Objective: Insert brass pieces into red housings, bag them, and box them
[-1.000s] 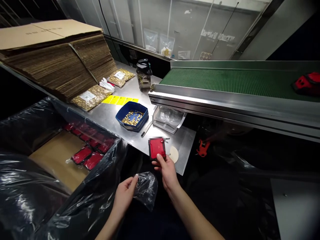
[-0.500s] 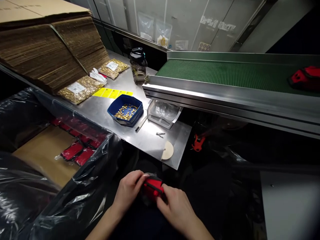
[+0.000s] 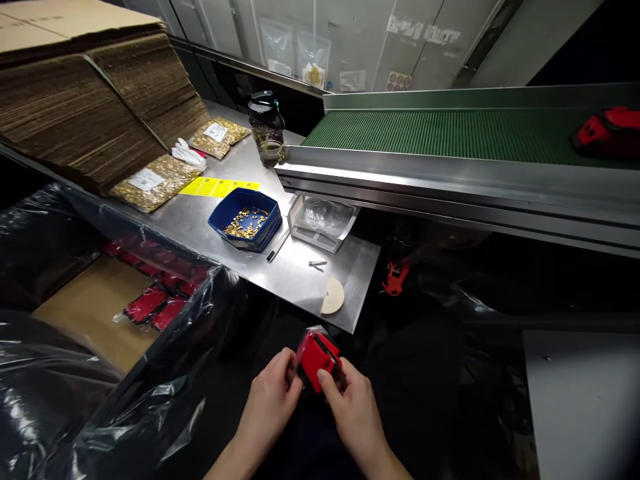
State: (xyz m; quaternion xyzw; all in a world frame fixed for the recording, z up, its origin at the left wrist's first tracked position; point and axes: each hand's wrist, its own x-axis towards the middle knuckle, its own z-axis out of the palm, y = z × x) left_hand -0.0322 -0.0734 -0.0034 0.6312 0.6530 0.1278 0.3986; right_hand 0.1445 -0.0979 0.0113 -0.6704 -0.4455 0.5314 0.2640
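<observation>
A small red and black item (image 3: 315, 360), whose kind I cannot make out, is tilted up between my hands in front of my body. My right hand (image 3: 353, 407) grips its right lower side, thumb on the red face. My left hand (image 3: 273, 393) is closed at the left edge, fingers curled and pinching what looks like a clear plastic bag (image 3: 303, 343) around the item. The left fingertips are partly hidden.
A metal table ahead holds a blue bin (image 3: 245, 220) of small brass-coloured pieces, tweezers (image 3: 317, 265) and a wooden disc (image 3: 333, 297). A green conveyor (image 3: 425, 137) carries a red item (image 3: 607, 133). At left, a lined box (image 3: 90, 313) contains several bagged red items.
The red item has turned and risen slightly, showing its flat red face. My left hand has shifted from its top to its left edge; my right hand keeps hold. The view has shifted slightly.
</observation>
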